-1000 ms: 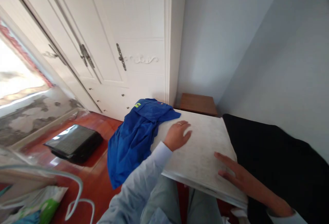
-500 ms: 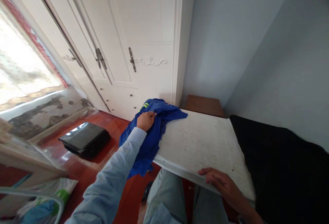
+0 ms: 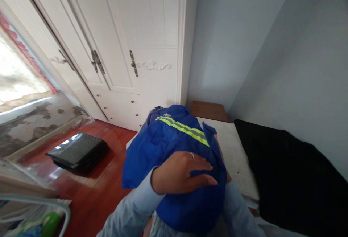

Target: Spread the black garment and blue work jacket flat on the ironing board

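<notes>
A blue garment (image 3: 174,139) with yellow and grey reflective stripes is bunched up close in front of me, over the near end of the white table (image 3: 239,160). My left hand (image 3: 181,173) lies on its front with the fingers curled over a fold of the cloth, a ring on one finger. My right hand (image 3: 223,157) is almost wholly behind the garment; only a little of it shows at the cloth's right edge, and its sleeve comes up from below. The fingers of that hand are hidden.
A black cloth (image 3: 288,179) covers the surface right of the table. A white wardrobe (image 3: 136,48) with metal handles stands behind, a brown stool (image 3: 209,110) at the wall. A black flat device (image 3: 77,151) lies on the red wooden floor at left.
The blue garment was hanging off the table's far left corner; my left hand took hold of it and both hands have brought it up close to me, covering most of the table.
</notes>
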Demonstrator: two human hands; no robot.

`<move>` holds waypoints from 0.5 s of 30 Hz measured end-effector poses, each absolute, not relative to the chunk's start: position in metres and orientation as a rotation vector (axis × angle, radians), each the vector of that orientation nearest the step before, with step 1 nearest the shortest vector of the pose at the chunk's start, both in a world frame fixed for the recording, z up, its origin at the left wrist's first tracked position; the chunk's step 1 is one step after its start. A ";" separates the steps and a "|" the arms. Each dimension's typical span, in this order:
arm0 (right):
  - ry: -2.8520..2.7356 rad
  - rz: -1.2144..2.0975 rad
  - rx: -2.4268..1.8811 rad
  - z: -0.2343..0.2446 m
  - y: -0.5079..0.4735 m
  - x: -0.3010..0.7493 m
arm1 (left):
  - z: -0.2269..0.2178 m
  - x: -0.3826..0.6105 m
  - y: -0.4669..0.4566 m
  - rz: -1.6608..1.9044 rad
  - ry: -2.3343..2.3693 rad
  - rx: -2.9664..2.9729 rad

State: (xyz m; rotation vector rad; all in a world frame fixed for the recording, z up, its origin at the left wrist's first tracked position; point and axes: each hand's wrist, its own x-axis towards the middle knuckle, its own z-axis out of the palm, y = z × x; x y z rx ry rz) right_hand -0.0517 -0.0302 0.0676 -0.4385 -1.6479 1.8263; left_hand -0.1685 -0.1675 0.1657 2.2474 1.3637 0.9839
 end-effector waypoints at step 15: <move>-1.737 1.812 -0.278 0.106 -0.086 -0.014 | 0.115 -0.145 -0.179 1.626 1.851 1.817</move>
